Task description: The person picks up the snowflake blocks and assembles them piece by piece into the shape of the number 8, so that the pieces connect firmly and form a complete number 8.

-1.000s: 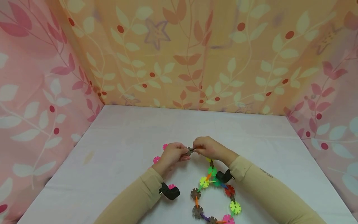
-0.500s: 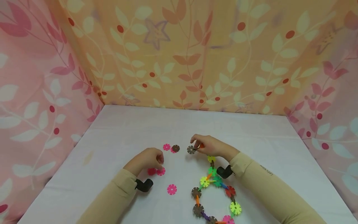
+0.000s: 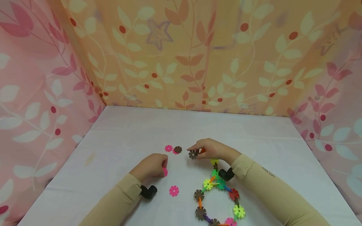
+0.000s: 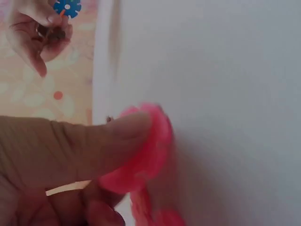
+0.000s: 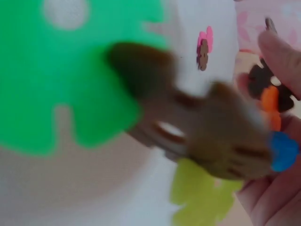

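My left hand (image 3: 151, 164) is low over the table and pinches a pink notched plastic disc (image 4: 157, 150) between thumb and fingers. More pink discs (image 4: 169, 217) lie just below it in the left wrist view. Farther right, my right hand (image 3: 213, 148) holds the end of a chain of interlocked discs. A brown disc (image 3: 193, 154) sticks out at its fingertips, joined to an orange disc (image 5: 270, 103). Beside that orange piece is a blue disc (image 5: 284, 151). Green (image 5: 28, 75) and yellow (image 5: 202, 195) discs of the chain loom near the right wrist camera, partly blurred.
Below the right hand, the chain runs into a ring of colourful discs (image 3: 207, 184) on the white tabletop (image 3: 127, 128). Loose on the cloth are a pink disc (image 3: 174, 191), another pink one (image 3: 168, 148) and a brown disc (image 3: 178, 149). Floral curtains (image 3: 192, 56) enclose the table.
The left hand has let go of the brown disc at the right hand, moved left and nearer, and taken a pink disc. The right hand keeps its chain end, slightly turned.
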`<state>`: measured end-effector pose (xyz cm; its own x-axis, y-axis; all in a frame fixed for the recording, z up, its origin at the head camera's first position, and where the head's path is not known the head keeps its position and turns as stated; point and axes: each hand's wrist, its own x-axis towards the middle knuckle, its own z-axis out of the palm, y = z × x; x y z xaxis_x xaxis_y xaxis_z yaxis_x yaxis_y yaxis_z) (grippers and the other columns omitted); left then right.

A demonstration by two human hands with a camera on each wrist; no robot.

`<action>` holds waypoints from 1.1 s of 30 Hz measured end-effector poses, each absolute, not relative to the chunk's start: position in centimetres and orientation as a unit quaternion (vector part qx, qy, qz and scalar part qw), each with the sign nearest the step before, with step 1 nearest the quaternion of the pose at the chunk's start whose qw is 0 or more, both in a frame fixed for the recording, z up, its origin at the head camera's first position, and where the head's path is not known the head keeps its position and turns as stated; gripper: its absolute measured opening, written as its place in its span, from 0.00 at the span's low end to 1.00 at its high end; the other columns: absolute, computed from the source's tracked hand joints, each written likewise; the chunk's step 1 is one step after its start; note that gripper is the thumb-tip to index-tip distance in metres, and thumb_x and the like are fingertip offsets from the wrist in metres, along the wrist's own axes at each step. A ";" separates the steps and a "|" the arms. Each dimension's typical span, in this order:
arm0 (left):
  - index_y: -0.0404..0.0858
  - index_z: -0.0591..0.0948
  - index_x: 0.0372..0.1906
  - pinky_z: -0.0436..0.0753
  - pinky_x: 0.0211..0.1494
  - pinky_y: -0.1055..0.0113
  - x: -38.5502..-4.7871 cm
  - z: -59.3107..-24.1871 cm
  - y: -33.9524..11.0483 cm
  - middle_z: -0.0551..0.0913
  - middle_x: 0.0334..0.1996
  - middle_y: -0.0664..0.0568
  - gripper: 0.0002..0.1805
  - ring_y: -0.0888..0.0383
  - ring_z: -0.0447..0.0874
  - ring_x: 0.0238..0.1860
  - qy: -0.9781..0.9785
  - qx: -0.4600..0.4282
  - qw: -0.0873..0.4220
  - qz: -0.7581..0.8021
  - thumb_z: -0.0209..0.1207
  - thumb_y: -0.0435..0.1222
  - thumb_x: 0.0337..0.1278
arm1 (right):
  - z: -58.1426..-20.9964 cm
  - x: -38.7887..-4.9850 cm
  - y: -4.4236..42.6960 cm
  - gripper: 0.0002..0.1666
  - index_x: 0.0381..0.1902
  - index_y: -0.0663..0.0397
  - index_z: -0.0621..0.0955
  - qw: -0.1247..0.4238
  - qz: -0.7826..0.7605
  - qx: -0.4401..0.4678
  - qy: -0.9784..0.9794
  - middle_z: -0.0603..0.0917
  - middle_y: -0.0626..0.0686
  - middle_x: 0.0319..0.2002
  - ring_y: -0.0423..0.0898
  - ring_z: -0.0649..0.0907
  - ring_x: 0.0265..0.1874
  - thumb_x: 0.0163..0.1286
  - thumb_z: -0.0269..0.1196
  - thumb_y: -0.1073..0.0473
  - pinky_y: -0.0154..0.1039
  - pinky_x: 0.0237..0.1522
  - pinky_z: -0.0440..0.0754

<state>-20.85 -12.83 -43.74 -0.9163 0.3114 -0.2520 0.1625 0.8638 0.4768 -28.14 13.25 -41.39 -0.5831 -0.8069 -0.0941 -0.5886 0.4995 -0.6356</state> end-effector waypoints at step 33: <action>0.43 0.86 0.34 0.79 0.36 0.70 -21.7 -43.8 -6.3 0.83 0.26 0.60 0.06 0.65 0.78 0.29 0.939 0.173 -0.106 0.278 0.61 0.37 0.54 | -41.5 -28.1 12.9 0.16 0.47 0.55 0.80 0.105 -0.238 -0.424 0.867 0.82 0.47 0.39 0.39 0.79 0.37 0.60 0.64 0.60 0.38 0.44 0.78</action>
<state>-21.73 -6.29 -43.83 -0.9180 0.2656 0.2945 0.3831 0.7858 0.4855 -28.09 12.92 -41.55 -0.6175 -0.7864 0.0189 -0.6862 0.5268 -0.5016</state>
